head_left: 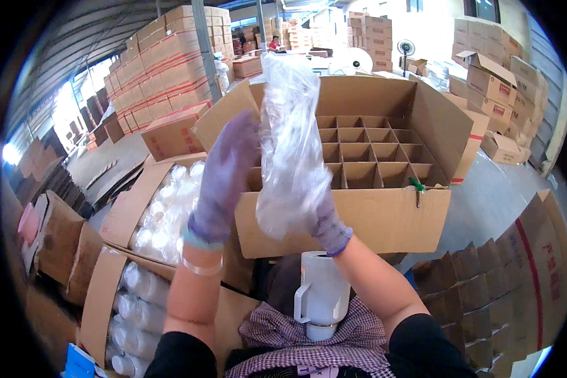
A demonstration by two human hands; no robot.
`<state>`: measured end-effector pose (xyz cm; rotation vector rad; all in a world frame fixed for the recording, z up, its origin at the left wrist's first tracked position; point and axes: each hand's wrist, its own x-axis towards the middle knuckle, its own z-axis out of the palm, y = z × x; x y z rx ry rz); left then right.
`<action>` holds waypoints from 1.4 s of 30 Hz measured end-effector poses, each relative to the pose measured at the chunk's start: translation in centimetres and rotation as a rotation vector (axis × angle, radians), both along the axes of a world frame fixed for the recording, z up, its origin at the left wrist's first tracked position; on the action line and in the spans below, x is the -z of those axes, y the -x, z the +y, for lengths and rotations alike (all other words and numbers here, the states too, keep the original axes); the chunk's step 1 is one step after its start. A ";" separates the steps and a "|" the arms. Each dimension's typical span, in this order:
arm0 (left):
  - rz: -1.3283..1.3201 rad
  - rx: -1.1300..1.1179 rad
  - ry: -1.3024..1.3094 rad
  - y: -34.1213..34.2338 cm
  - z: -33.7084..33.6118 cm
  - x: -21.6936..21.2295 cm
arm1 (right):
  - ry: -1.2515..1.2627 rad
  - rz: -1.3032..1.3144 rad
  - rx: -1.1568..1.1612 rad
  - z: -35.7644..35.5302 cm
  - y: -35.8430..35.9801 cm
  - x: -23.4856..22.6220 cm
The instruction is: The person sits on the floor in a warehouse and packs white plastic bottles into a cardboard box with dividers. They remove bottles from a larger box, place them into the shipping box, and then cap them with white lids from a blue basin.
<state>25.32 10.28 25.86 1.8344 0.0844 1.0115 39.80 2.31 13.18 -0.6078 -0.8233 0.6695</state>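
- The right hand sits almost wholly behind the clear plastic bag; only its gloved heel and wrist show, so how the fingers grip cannot be told.
- Whether the bag holds anything cannot be told through its crumpled film.
- The white mug stands upside down on the lap; its mouth is buried in the checked cloth.
- The divided carton has its left cells covered by the bag and the left hand.
- The wrapped white cups in the left-hand box are blurred; their count is unclear.
- A far-off person in red is too small to make out.
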 end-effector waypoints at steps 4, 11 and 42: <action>-0.179 -0.498 -0.560 3.9 -5.2 5.0 | 0.079 -0.142 0.343 -0.3 1.5 -2.6; -0.298 -0.351 0.022 1.4 2.7 12.4 | 0.278 -0.768 0.882 -5.0 -0.4 -0.3; 0.441 0.300 -0.290 -0.6 -19.1 17.7 | 0.472 -0.596 1.272 -29.1 8.0 11.3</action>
